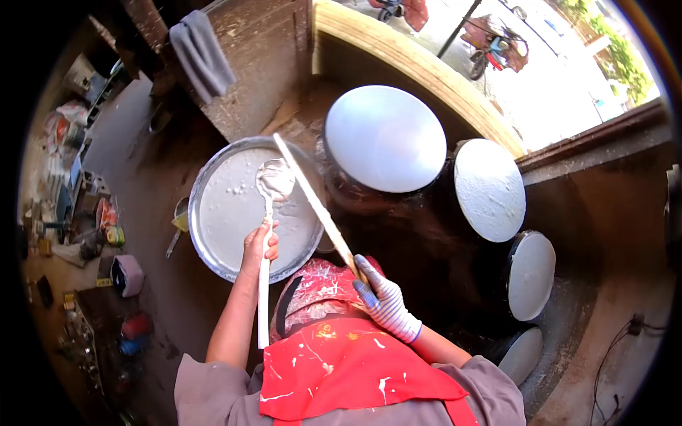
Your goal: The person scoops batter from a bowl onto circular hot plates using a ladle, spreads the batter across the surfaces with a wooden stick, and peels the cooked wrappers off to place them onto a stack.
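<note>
My left hand [260, 248] is bare and wrapped round the white handle of a ladle [275, 180]. The ladle's bowl, coated in thick white batter, is over a wide metal basin [206, 245] that holds more of this batter. My right hand [388, 299], in a striped glove with bluish fingertips, grips the lower end of a long wooden stick [312, 199]. The stick slants up to the left, its far end over the basin's upper right part and close beside the ladle.
A large round white plate surface [385, 138] is beyond the basin. Smaller round ones [489, 189] curve down the right side. A grey towel [202, 55] hangs at the upper left. Cluttered goods line the far left; parked scooters [490, 53] show outside.
</note>
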Motion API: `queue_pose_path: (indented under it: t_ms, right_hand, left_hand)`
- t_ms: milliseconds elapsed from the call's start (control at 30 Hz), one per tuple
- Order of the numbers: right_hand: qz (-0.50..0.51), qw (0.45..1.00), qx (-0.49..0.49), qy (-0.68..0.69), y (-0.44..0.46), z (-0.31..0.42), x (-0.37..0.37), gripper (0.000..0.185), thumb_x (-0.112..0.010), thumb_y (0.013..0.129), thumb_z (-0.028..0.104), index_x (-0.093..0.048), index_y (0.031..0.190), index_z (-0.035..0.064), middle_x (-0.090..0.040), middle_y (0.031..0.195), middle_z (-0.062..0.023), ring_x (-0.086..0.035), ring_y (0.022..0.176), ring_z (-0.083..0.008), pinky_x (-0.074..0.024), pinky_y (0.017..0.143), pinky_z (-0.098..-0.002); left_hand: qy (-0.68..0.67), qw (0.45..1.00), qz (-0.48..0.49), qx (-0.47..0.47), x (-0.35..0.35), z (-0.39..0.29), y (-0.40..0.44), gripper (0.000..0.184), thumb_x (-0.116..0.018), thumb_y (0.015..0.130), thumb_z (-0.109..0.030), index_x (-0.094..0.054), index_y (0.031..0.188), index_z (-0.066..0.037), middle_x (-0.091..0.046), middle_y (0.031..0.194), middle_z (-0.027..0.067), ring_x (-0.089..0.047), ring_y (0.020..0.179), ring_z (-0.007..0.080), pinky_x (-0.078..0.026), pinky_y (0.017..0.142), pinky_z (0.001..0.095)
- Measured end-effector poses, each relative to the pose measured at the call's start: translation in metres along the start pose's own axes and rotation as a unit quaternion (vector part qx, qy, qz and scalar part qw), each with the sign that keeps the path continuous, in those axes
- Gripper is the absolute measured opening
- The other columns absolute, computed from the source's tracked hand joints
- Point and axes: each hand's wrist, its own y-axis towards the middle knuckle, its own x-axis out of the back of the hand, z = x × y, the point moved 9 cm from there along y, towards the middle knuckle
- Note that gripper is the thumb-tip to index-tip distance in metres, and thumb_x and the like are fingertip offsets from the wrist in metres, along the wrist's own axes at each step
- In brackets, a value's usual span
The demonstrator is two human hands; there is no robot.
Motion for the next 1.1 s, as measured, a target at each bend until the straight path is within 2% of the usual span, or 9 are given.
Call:
queue_pose_path:
  t_ms: [100, 233, 367, 567, 767, 833, 967, 1033, 1100]
  right_hand:
    - [-0.143, 0.985, -0.062, 0.073, -0.011, -0.021, 0.067, 0.042, -0.057, 0.083, 0.007, -0.047, 0.124, 0.0076, -0.062, 0.097, -0.0096, -0.054, 0.078, -0.0060, -0.0434, 0.070, -0.0200]
    - [-0.217, 0.958, -0.084, -0.168, -0.035, -0.052, 0.147, 0.047, -0.058, 0.080, 0.009, -0.046, 0.125, 0.0159, -0.058, 0.079, -0.0129, -0.059, 0.064, -0.0260, -0.0466, 0.057, -0.0302]
    - [-0.222, 0.937, -0.046, -0.267, -0.022, -0.073, 0.171, 0.047, -0.054, 0.082, 0.018, -0.042, 0.127, 0.0237, -0.051, 0.069, -0.0124, -0.052, 0.050, -0.0290, -0.0410, 0.045, -0.0394]
    - [-0.190, 0.908, -0.216, -0.304, -0.011, -0.154, 0.182, 0.044, -0.054, 0.083, 0.017, -0.045, 0.125, 0.0246, -0.055, 0.074, -0.0127, -0.055, 0.057, -0.0304, -0.0436, 0.052, -0.0394]
    - [-0.245, 0.912, -0.178, -0.276, 0.013, -0.175, 0.156, 0.049, -0.051, 0.084, 0.024, -0.036, 0.130, 0.0287, -0.052, 0.072, -0.0147, -0.052, 0.051, -0.0331, -0.0407, 0.048, -0.0452]
    - [-0.222, 0.908, -0.221, -0.276, 0.021, -0.196, 0.145, 0.050, -0.050, 0.085, 0.025, -0.034, 0.132, 0.0286, -0.052, 0.074, -0.0153, -0.053, 0.054, -0.0336, -0.0410, 0.049, -0.0455]
    - [-0.319, 0.921, -0.157, -0.158, 0.011, -0.160, 0.131, 0.049, -0.054, 0.083, 0.015, -0.040, 0.128, 0.0255, -0.056, 0.079, -0.0162, -0.055, 0.060, -0.0356, -0.0436, 0.055, -0.0435]
    - [-0.341, 0.921, -0.176, -0.074, 0.006, -0.173, 0.114, 0.046, -0.054, 0.084, 0.016, -0.043, 0.127, 0.0215, -0.059, 0.083, -0.0162, -0.058, 0.062, -0.0293, -0.0455, 0.058, -0.0363]
    - [-0.428, 0.895, -0.079, -0.104, 0.009, -0.148, 0.116, 0.043, -0.054, 0.084, 0.016, -0.044, 0.126, 0.0185, -0.061, 0.086, -0.0153, -0.057, 0.061, -0.0257, -0.0454, 0.058, -0.0342]
  left_hand:
    - [0.052, 0.992, 0.113, -0.007, -0.094, 0.001, 0.016, 0.034, -0.045, 0.089, -0.027, -0.049, 0.108, 0.000, -0.041, 0.055, 0.0016, -0.032, 0.032, 0.0068, -0.028, 0.031, 0.0211]
    - [0.029, 0.976, 0.215, -0.001, -0.230, 0.013, 0.047, 0.034, -0.043, 0.087, -0.024, -0.048, 0.105, 0.004, -0.044, 0.057, 0.0038, -0.036, 0.034, 0.0094, -0.031, 0.032, 0.0213]
    - [0.123, 0.970, 0.201, -0.060, -0.321, 0.031, 0.073, 0.024, -0.050, 0.084, -0.022, -0.054, 0.091, 0.001, -0.046, 0.057, 0.0031, -0.039, 0.036, 0.0087, -0.032, 0.033, 0.0197]
    - [0.198, 0.953, 0.210, -0.095, -0.367, 0.066, 0.119, 0.019, -0.052, 0.084, -0.017, -0.057, 0.094, -0.001, -0.046, 0.057, 0.0003, -0.040, 0.038, 0.0061, -0.032, 0.034, 0.0182]
    - [0.312, 0.907, 0.221, -0.177, -0.379, 0.068, 0.132, 0.017, -0.054, 0.082, -0.013, -0.058, 0.093, -0.001, -0.044, 0.056, -0.0036, -0.040, 0.040, 0.0040, -0.032, 0.035, 0.0191]
    - [0.424, 0.846, 0.163, -0.279, -0.376, 0.053, 0.137, 0.019, -0.056, 0.080, -0.015, -0.058, 0.094, -0.003, -0.044, 0.055, -0.0046, -0.039, 0.039, 0.0033, -0.033, 0.035, 0.0202]
    - [0.573, 0.640, 0.102, -0.502, -0.382, 0.015, 0.123, 0.031, -0.058, 0.075, -0.019, -0.054, 0.104, -0.008, -0.060, 0.070, 0.0090, -0.059, 0.062, 0.0279, -0.046, 0.056, 0.0378]
    - [0.609, 0.659, 0.121, -0.424, -0.379, 0.008, 0.132, 0.037, -0.058, 0.074, -0.021, -0.051, 0.109, -0.010, -0.062, 0.086, 0.0131, -0.058, 0.079, 0.0357, -0.046, 0.067, 0.0423]
    - [0.572, 0.629, 0.107, -0.516, -0.379, -0.010, 0.124, 0.039, -0.056, 0.075, -0.022, -0.048, 0.112, -0.016, -0.060, 0.093, 0.0111, -0.058, 0.080, 0.0326, -0.048, 0.067, 0.0410]
